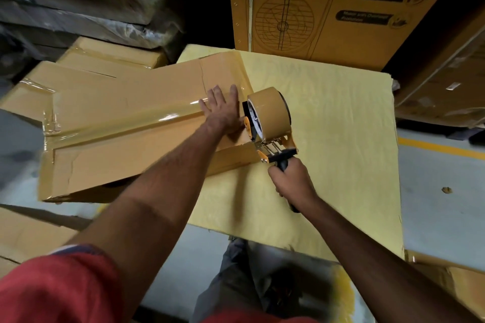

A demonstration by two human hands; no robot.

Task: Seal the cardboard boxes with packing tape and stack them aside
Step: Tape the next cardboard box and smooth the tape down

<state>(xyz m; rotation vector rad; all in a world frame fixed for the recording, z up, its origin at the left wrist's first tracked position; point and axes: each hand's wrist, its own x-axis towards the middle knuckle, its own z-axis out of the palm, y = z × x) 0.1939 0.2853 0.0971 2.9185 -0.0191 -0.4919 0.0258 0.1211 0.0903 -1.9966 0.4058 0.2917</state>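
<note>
A long flat cardboard box (126, 144) lies across the left half of a yellow-covered table (328, 118), overhanging its left edge. A glossy strip of brown tape runs along its length. My left hand (223, 110) presses flat, fingers straight, on the box's right end over the tape. My right hand (292, 181) grips the black handle of a tape dispenser (267, 118) with a brown tape roll, which sits at the box's right end, just right of my left hand.
A tall printed carton with a fan drawing (328, 2) stands behind the table. Taped boxes (105, 60) and wrapped flat stacks (65, 2) lie at the left. More cartons (446, 86) sit at the right, above a grey floor with a yellow line (441, 149).
</note>
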